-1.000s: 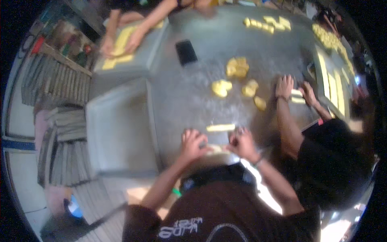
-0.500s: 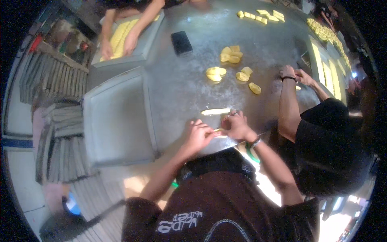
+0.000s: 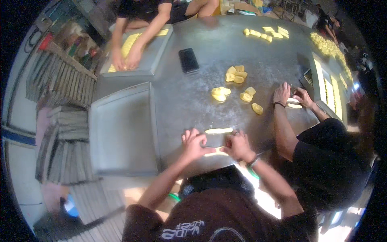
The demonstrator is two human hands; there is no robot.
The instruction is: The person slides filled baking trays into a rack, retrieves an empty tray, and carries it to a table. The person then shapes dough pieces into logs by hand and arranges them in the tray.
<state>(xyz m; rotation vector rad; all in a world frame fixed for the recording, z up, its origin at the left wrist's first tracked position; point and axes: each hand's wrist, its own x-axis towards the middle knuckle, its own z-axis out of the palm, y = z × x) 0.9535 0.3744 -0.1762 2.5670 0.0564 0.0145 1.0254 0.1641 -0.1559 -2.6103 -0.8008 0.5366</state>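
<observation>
My left hand (image 3: 194, 144) rests on the steel table with its fingers bent but apart, its thumb touching the near end of a pale dough strip (image 3: 217, 151). My right hand (image 3: 238, 146) has its fingers curled and pinched on the strip's right end. Just beyond them lies a second, longer dough strip (image 3: 219, 130). Farther up are piles of flat yellow dough pieces (image 3: 221, 93), with a single piece (image 3: 257, 108) to their right. An empty-looking metal tray (image 3: 123, 129) stands left of my hands.
A co-worker (image 3: 318, 161) at my right works dough strips with both hands; another (image 3: 141, 12) across reaches into a tray of dough (image 3: 162, 44). A black phone (image 3: 188, 60), a filled tray (image 3: 330, 92) and dough heaps (image 3: 326, 44) share the table. Stacked trays (image 3: 64, 153) line the left side.
Since half a second ago my left hand's fingers have spread from a bunched position over the dough. The co-worker's hands at right have moved apart, showing strips beneath. The whole view has shifted.
</observation>
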